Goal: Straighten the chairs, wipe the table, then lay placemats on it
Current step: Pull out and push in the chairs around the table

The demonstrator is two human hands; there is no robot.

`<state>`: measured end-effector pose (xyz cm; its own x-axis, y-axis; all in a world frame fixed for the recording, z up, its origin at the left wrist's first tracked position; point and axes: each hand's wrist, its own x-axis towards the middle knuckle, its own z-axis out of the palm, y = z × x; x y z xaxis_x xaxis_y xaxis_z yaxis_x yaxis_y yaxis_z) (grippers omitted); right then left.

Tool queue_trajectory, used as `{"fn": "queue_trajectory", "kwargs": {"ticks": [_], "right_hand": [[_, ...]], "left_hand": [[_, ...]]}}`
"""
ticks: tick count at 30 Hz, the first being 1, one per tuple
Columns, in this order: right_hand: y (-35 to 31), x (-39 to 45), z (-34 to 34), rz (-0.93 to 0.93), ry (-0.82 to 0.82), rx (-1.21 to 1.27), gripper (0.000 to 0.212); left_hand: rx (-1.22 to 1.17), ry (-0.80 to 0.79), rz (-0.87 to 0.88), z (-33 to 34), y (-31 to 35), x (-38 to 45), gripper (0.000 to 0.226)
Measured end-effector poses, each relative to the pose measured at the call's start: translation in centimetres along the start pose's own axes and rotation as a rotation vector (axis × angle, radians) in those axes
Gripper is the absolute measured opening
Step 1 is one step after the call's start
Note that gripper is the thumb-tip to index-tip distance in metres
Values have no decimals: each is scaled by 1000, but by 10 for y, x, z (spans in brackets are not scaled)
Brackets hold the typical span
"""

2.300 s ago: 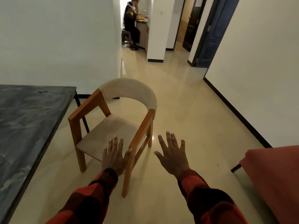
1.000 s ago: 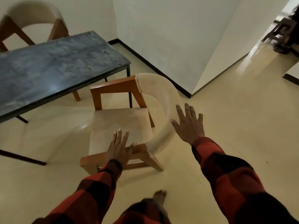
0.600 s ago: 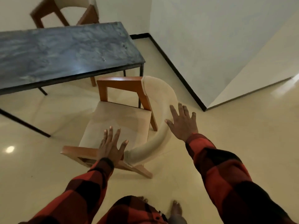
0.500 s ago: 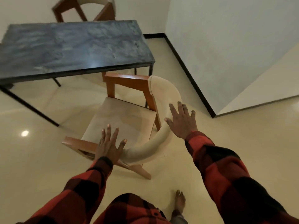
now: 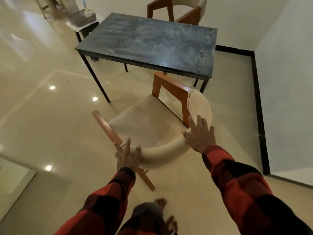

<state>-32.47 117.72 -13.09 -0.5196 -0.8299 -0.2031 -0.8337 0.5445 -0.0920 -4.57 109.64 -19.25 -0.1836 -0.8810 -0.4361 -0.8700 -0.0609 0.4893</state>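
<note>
A wooden chair (image 5: 145, 119) with a cream seat and a curved cream backrest stands in front of me, facing the dark marbled table (image 5: 152, 43). My left hand (image 5: 127, 155) grips the left end of the backrest where it meets the wooden arm. My right hand (image 5: 199, 134) presses on the right side of the backrest with fingers spread. The chair sits at an angle to the table's near edge, and its front right arm reaches under the tabletop. A second matching chair (image 5: 179, 9) stands at the table's far side.
A small side table with a wire basket (image 5: 83, 17) stands at the table's far left corner. White walls with a black skirting (image 5: 257, 99) close in on the right. Glossy tiled floor (image 5: 50, 116) spreads to the left. My bare feet (image 5: 169, 217) show below.
I have swung round behind the chair, so the table now lies straight ahead. My left hand has shifted from the wooden arm to the backrest end, and both hands are on the backrest.
</note>
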Motion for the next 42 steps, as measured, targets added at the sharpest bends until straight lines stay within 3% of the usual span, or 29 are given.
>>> {"fn": "queue_trajectory", "kwargs": {"ticks": [3, 10, 17, 25, 29, 42], "right_hand": [[12, 15, -1, -2, -17, 16, 67], [31, 46, -5, 91, -75, 101, 70], [39, 100, -9, 135, -237, 170, 76], [61, 160, -23, 170, -292, 323, 73], [66, 180, -29, 206, -314, 448, 63], [60, 179, -22, 215, -250, 442, 57]], "left_hand": [[-288, 69, -199, 6, 24, -6, 71], [-507, 212, -344, 22, 37, -4, 85], [-725, 307, -668, 25, 61, 7, 112], [-863, 427, -804, 53, 103, -11, 116], [-834, 508, -822, 56, 110, -9, 107], [-677, 490, -790, 38, 96, -1, 92]]}}
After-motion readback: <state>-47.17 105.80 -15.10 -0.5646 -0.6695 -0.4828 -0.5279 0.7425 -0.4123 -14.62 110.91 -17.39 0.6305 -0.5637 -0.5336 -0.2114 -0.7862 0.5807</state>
